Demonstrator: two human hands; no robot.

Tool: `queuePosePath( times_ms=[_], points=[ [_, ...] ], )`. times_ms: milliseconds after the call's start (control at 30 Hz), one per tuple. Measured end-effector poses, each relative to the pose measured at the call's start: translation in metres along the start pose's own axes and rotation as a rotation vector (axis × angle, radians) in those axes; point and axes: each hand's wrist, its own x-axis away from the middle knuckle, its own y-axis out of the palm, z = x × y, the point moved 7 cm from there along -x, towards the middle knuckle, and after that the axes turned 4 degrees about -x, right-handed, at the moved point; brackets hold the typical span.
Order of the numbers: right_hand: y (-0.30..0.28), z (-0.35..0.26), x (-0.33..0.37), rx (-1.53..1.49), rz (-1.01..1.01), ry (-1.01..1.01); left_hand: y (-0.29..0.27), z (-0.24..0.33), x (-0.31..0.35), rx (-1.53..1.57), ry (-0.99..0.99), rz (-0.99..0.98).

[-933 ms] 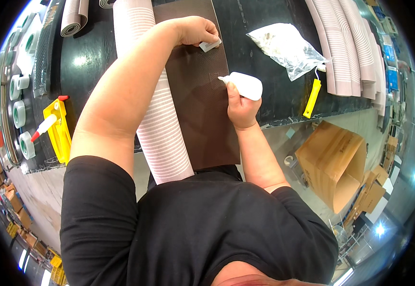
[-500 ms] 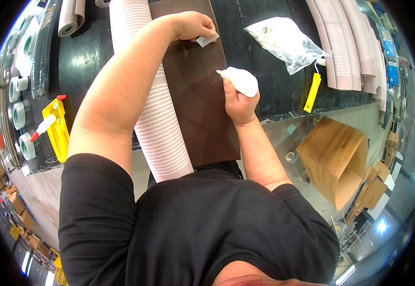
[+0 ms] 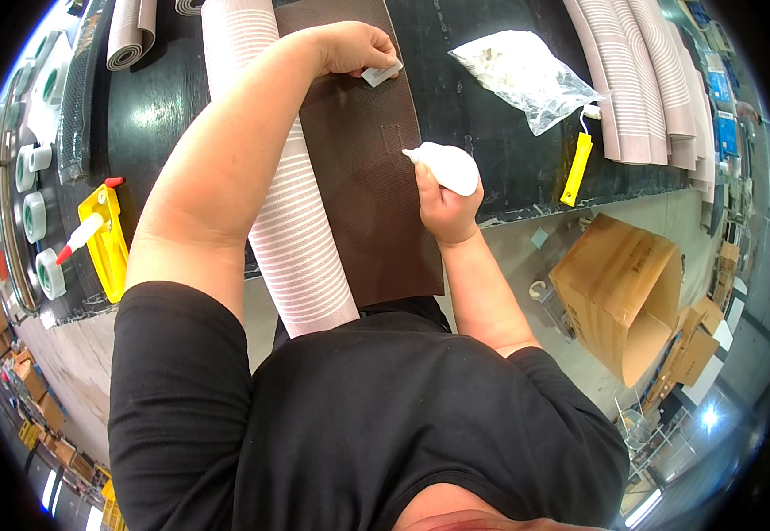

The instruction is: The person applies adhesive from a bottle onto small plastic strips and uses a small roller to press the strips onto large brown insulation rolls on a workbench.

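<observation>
A partly rolled mat lies before me, its dark brown underside point(image 3: 363, 212) laid flat and its striped pink-and-white roll point(image 3: 301, 221) along the left. My left hand point(image 3: 358, 49) pinches a small white label point(image 3: 382, 73) above the far part of the brown surface. In my right hand point(image 3: 450, 212) is a white squeeze bottle point(image 3: 449, 166), its narrow tip pointing left, at or just above the brown surface. Next to that tip a thin rectangular outline point(image 3: 390, 139) shows on the brown.
A clear plastic bag of white pieces point(image 3: 527, 75) and a yellow-handled roller point(image 3: 578, 170) lie right, near several striped mats point(image 3: 637, 84). Left are a yellow tray point(image 3: 109, 248), a red-tipped bottle point(image 3: 84, 234) and tape rolls point(image 3: 49, 272). A cardboard box point(image 3: 615, 288) stands right, below the table.
The bottle's tip has moved a little nearer to me, and the rectangular outline on the brown surface now shows more fully. My left hand has hardly moved with the label.
</observation>
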Motion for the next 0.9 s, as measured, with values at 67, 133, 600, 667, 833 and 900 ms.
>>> queuePosePath(
  times_ms=[67,133,600,667,833,900],
  points=[
    [-0.001,0.000,0.002,-0.011,-0.007,0.011,0.000,0.000,0.001,0.007,-0.002,0.000],
    [-0.002,0.000,0.003,-0.021,-0.015,0.022,-0.001,0.001,0.001,-0.007,0.002,-0.002],
    [0.003,-0.002,-0.001,-0.165,-0.048,0.092,-0.001,-0.002,-0.004,-0.028,-0.004,-0.025],
    [0.004,-0.002,-0.001,-0.151,-0.058,0.082,-0.001,-0.003,-0.004,-0.026,-0.006,-0.021],
    [0.003,-0.003,-0.002,-0.104,-0.058,0.056,-0.002,0.000,0.000,-0.055,-0.038,-0.001],
    [0.001,-0.004,-0.002,-0.088,-0.047,0.030,-0.002,0.001,0.001,-0.049,-0.033,0.002]
  ],
)
